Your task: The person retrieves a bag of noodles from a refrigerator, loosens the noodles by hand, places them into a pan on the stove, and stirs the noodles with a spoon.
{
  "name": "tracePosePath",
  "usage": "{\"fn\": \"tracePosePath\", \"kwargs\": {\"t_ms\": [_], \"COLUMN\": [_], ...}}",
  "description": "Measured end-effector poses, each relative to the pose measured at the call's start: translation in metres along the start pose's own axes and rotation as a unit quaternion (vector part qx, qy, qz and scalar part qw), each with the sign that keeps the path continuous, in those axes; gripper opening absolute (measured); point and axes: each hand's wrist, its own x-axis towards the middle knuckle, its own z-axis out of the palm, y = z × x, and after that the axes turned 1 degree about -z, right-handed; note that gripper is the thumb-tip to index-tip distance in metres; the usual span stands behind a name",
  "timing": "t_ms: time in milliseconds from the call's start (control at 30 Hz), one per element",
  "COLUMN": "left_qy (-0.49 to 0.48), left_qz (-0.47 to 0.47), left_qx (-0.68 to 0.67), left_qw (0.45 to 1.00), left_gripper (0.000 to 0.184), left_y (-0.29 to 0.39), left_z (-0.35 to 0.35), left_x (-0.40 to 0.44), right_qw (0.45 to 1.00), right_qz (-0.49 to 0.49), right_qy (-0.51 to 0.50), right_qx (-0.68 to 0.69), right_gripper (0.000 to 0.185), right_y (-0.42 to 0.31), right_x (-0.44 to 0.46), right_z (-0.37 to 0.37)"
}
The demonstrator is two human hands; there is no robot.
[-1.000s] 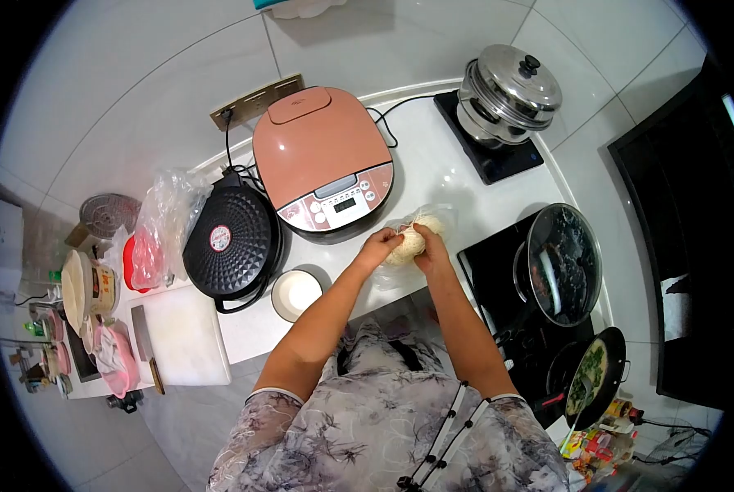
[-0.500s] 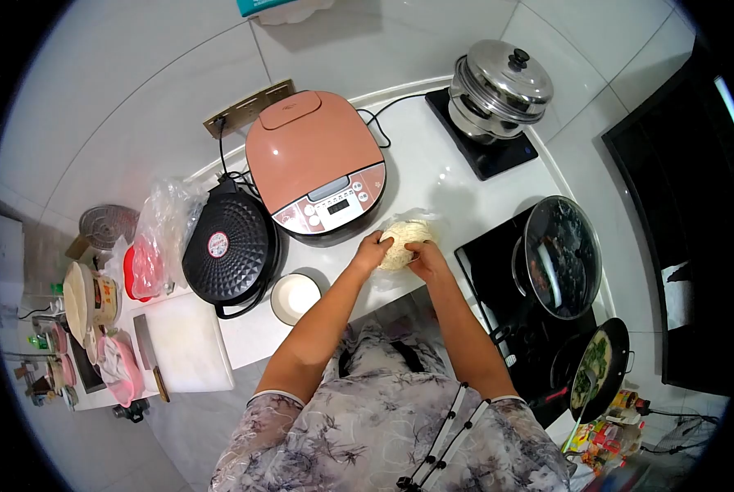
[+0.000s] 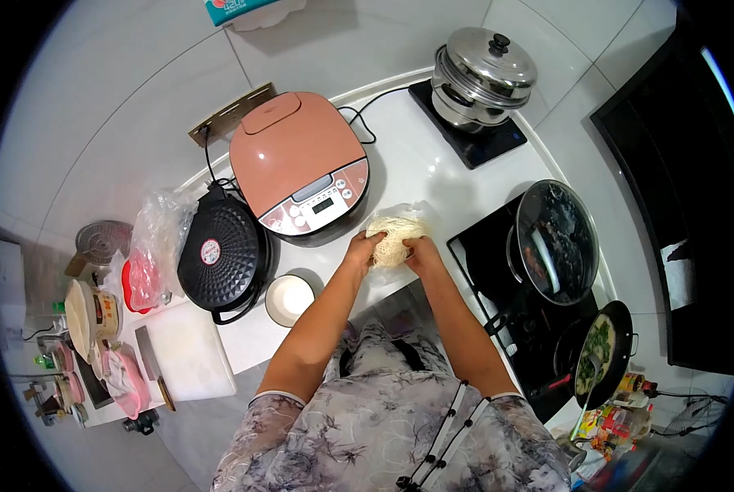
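1. One white counter (image 3: 399, 168) spans the work area; a steady hold over its open stretch, in front of the rice cooker (image 3: 297, 152), gives both forearms room. The elbows are best kept away from the black hob (image 3: 480, 246) on the right.
2. The white bowl (image 3: 289, 300) stands near the left forearm, so small wrist movements are safer than wide sweeps.
3. The pale stringy bundle (image 3: 395, 236), probably noodles, is between the two hands near the counter's front edge, with clear plastic (image 3: 420, 211) around or under it; the overlap is too blurred to tell which. Keeping the film out of the grip would help avoid tearing it or trapping strands.
4. The left hand (image 3: 359, 249) holds the bundle's left side, and the right hand (image 3: 421, 254) its right. Even, gentle pressure should keep it from crumbling.
5. The fingers are curled against the bundle, thumbs on top; the hidden fingertips I cannot tell. Strands are best eased apart, not yanked.
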Motion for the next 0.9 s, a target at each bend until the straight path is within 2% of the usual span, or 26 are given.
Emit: {"fn": "tracePosePath", "kwargs": {"t_ms": [67, 200, 300, 367, 467, 600, 700, 767, 900], "left_qy": [-0.019, -0.006, -0.037, -0.022, 0.022, -0.002, -0.016, -0.055, -0.085], "left_qz": [0.011, 0.003, 0.012, 0.022, 0.012, 0.032, 0.019, -0.006, -0.011], "left_qx": [-0.060, -0.098, -0.109, -0.113, -0.175, -0.206, -0.203, -0.205, -0.213], "left_qw": [0.998, 0.995, 0.993, 0.993, 0.984, 0.978, 0.979, 0.977, 0.973], "left_gripper": [0.032, 0.030, 0.031, 0.033, 0.034, 0.032, 0.031, 0.034, 0.036], "left_y": [-0.004, -0.009, -0.008, -0.009, -0.008, -0.009, -0.006, -0.006, -0.008], "left_z": [-0.001, 0.000, 0.003, 0.007, 0.009, 0.007, 0.004, -0.001, -0.005], "left_x": [0.003, 0.009, 0.007, 0.005, 0.005, 0.002, 0.001, 0.004, 0.006], "right_qw": [0.999, 0.996, 0.995, 0.999, 0.993, 0.993, 0.994, 0.995, 0.997], "right_qz": [-0.004, 0.003, 0.033, -0.037, -0.053, -0.019, 0.007, 0.015, 0.020], "right_qy": [0.037, 0.032, -0.026, 0.021, 0.072, 0.062, 0.050, 0.004, -0.004], "right_qx": [0.028, 0.085, 0.093, 0.001, 0.082, 0.103, 0.095, 0.096, 0.079], "right_gripper": [0.035, 0.035, 0.038, 0.035, 0.031, 0.032, 0.036, 0.042, 0.048], "right_y": [0.001, -0.001, -0.004, 0.000, 0.000, -0.005, -0.010, -0.013, -0.019], "right_x": [0.004, 0.005, 0.001, 0.002, 0.006, 0.006, 0.005, 0.003, -0.002], "right_z": [-0.003, -0.006, -0.003, 0.002, 0.001, -0.002, -0.004, -0.004, -0.001]}}
